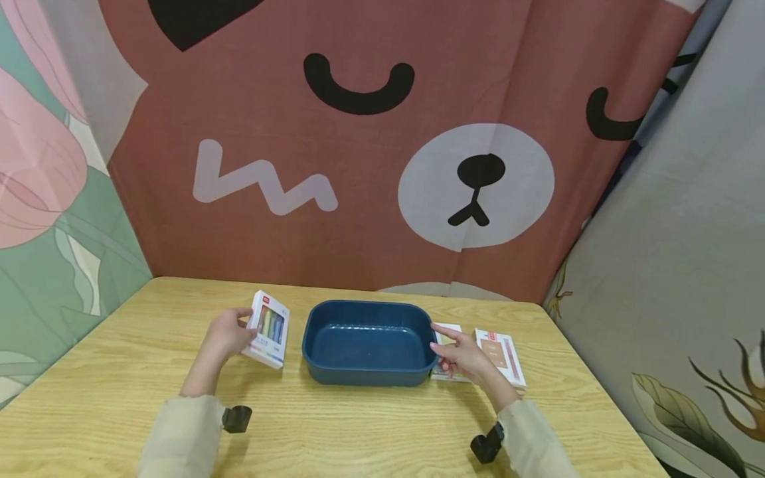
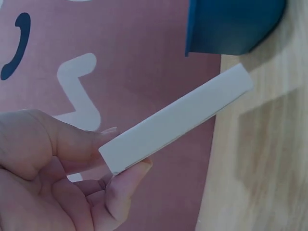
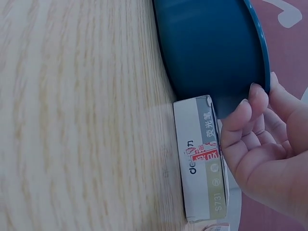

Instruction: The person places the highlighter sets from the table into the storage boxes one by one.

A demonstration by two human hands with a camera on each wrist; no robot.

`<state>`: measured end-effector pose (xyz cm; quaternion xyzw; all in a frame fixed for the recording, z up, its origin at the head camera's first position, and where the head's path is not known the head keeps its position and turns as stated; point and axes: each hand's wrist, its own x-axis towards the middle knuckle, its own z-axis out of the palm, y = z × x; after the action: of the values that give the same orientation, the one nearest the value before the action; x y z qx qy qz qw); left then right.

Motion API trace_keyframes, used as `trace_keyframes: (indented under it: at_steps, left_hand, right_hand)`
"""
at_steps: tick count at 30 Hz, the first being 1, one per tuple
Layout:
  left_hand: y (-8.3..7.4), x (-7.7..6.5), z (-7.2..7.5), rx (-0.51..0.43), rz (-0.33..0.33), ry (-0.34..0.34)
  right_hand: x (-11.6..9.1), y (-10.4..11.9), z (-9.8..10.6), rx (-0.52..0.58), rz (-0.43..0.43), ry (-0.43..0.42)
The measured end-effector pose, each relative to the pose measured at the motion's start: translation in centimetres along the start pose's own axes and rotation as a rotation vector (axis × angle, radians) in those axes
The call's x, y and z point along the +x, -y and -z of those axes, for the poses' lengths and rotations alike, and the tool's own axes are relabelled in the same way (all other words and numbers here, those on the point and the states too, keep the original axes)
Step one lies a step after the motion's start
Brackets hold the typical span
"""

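My left hand grips a slim white box with colored sticks pictured on its front, held tilted left of a dark blue plastic bin. In the left wrist view, thumb and fingers pinch one end of the white box, whose plain narrow side shows. On the bin's right side, my right hand holds the rim. The right wrist view has one fingertip at the top of the rim and other bent fingers against the outer wall. Just below those fingers lies a highlighter box, partly behind my hand in the head view.
Another white box with an orange-brown panel lies right of the highlighter box. All this is on a light wooden table. A curtain with a bear face hangs along the back edge, with patterned fabric at both sides.
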<state>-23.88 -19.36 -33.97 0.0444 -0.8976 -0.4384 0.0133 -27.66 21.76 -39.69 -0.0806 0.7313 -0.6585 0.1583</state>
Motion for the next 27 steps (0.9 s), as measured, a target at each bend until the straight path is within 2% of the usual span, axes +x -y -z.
trace_keyframes:
  at_steps: [9, 19, 27]
  left_hand:
    - [-1.4, -0.4, 0.4, 0.008, -0.056, -0.036]
    - [-2.4, -0.9, 0.0, -0.097, -0.081, -0.052]
    - [-3.4, -0.8, -1.1, -0.155, -0.09, -0.047]
  right_hand:
    - [-0.1, 0.2, -0.1, 0.014, -0.002, 0.007]
    - [0.0, 0.0, -0.2, 0.022, -0.002, 0.004]
    - [-0.1, 0.0, -0.2, 0.015, -0.008, -0.01]
